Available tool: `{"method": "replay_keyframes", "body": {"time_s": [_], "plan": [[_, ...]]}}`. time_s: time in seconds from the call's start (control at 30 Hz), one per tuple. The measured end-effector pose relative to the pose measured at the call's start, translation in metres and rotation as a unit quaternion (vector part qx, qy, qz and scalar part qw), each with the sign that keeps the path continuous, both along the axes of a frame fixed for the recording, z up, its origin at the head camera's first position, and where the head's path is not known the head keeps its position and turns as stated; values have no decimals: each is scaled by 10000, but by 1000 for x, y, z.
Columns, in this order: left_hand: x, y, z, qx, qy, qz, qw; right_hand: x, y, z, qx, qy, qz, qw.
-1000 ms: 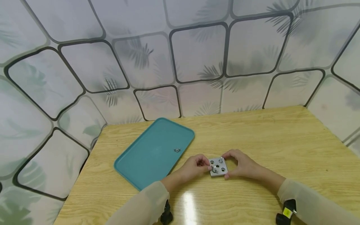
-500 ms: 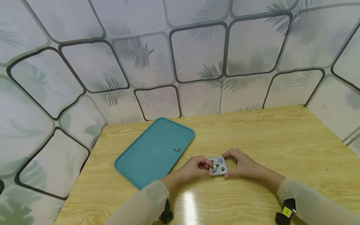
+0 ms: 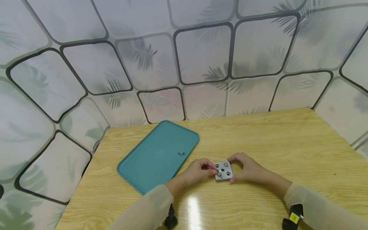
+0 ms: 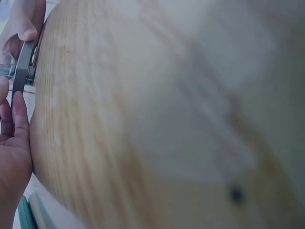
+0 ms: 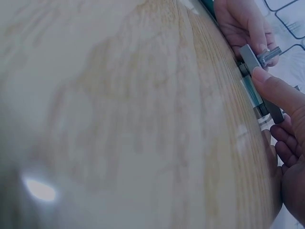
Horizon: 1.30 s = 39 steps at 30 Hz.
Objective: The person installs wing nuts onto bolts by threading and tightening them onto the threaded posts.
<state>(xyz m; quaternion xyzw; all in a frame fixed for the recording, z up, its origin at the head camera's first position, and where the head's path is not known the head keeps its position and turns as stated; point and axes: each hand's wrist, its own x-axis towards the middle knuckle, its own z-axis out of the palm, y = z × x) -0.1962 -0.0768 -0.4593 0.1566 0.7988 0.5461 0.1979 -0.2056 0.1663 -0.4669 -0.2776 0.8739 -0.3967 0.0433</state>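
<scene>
A square metal plate with several holes lies between both hands, and two bolts stand up through it. My left hand has thumb and fingers at a wing nut on the near-left bolt, pinching it. Bolt heads stick out under the plate. From the right side, my right hand grips the plate's edges, with the thumb at the near edge and fingers at the far corner. The second bolt is near the far-right corner, without a hand on it.
To the left, a teal tray lies at an angle on the wooden table. One loose wing nut is on the tray near its right edge. A patterned curtain hangs behind the table.
My left fingers moved right over the bolt, then drew slightly back to the left at the wing nut. The right hand and the plate stay almost still.
</scene>
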Motion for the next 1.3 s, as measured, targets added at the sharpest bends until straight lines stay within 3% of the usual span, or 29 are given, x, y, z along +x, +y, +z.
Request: {"method": "replay_keyframes", "body": {"time_s": [0.13,0.47,0.83,1.0,1.3], "plan": [[1,0,2,47,-4,-10,10000,0,0,0,22,-63,16,10000],[2,0,5,18,128,-458,9989,0,0,0,56,-88,-35,9999],[1,1,3,121,-64,-67,9999,0,0,-1,-17,10,18,10000],[1,0,4,172,-161,-254,9994,0,0,-1,-10,54,23,10000],[0,-2,3,-114,181,-659,9976,-1,0,-2,48,32,-35,10000]]}}
